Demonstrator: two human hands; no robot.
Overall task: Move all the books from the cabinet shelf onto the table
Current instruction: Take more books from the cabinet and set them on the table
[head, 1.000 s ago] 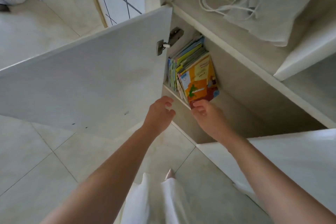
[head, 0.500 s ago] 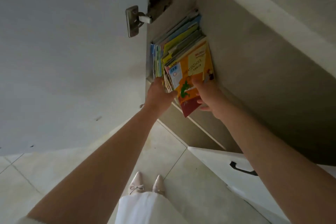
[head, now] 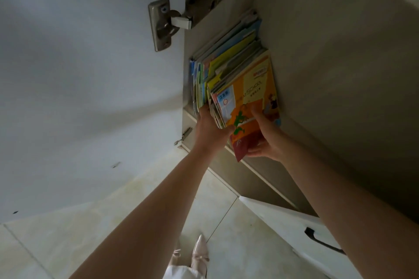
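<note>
Books upright on cabinet shelf, gripped from both sides.
Left hand curled under stack; right hand pinching orange front book.

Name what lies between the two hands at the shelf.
Head view: part of the books stack sits between left hand and right hand.

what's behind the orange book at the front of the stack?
Behind the orange book stand more thin books, yellow, green and blue edges showing. Their covers and count are hidden. Left hand and right hand grip the stack.
</note>
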